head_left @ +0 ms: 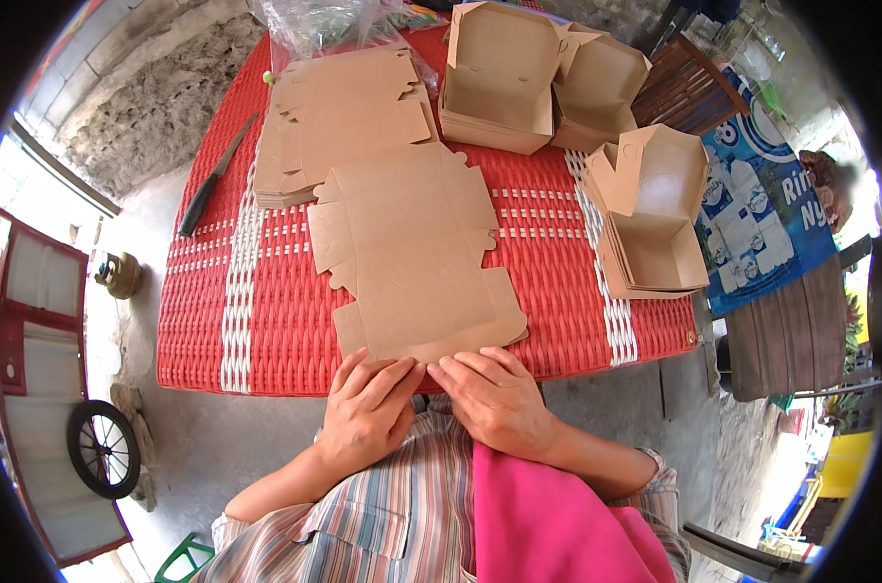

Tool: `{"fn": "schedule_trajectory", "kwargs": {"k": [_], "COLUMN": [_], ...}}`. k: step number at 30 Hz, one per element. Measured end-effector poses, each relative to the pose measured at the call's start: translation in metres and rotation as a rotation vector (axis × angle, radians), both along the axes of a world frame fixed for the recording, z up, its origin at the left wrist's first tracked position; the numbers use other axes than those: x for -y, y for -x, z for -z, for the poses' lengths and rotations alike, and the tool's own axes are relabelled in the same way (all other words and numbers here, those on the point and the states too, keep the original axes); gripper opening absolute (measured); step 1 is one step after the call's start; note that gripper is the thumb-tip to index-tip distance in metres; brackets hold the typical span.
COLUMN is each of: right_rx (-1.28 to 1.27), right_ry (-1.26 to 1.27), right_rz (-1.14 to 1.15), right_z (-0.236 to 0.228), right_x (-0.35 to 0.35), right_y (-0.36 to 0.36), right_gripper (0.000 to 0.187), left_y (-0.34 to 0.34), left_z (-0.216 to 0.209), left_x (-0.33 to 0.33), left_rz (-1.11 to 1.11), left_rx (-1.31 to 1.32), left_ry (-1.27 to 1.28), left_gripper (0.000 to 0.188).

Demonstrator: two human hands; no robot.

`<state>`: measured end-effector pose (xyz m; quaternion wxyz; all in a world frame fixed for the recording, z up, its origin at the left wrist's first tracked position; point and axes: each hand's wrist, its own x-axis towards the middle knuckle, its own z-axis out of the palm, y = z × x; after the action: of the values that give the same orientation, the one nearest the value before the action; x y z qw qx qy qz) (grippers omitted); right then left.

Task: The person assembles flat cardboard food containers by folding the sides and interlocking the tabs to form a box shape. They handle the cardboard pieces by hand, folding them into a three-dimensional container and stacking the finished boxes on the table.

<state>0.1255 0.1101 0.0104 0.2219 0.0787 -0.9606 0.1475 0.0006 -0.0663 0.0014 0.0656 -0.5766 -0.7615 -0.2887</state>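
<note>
Flat cardboard sheet on red woven table, near edge pinched under fingertips of left hand and right hand, folded boxes nested open, holding only each other

I cannot see the near edge of the flat cardboard blank; both hands' fingertips cover it. The clear plastic bag is cut off by the top edge, and a blurred shape at right stays unreadable.
</note>
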Motion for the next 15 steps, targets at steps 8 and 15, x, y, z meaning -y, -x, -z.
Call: {"fn": "schedule_trajectory", "kwargs": {"k": [8, 15], "right_rx": [-0.003, 0.017], "right_ry": [0.114, 0.021], "right_rz": [0.022, 0.034], "right_z": [0.011, 0.011], "right_x": [0.008, 0.006], "right_y": [0.004, 0.009], "right_gripper": [0.042, 0.039], "left_y": [0.001, 0.004], "left_z": [0.000, 0.002], "left_x": [0.005, 0.004], "left_rz": [0.021, 0.023], "left_rx": [0.009, 0.010], "left_ry": [0.119, 0.106], "left_gripper": [0.053, 0.052]}}
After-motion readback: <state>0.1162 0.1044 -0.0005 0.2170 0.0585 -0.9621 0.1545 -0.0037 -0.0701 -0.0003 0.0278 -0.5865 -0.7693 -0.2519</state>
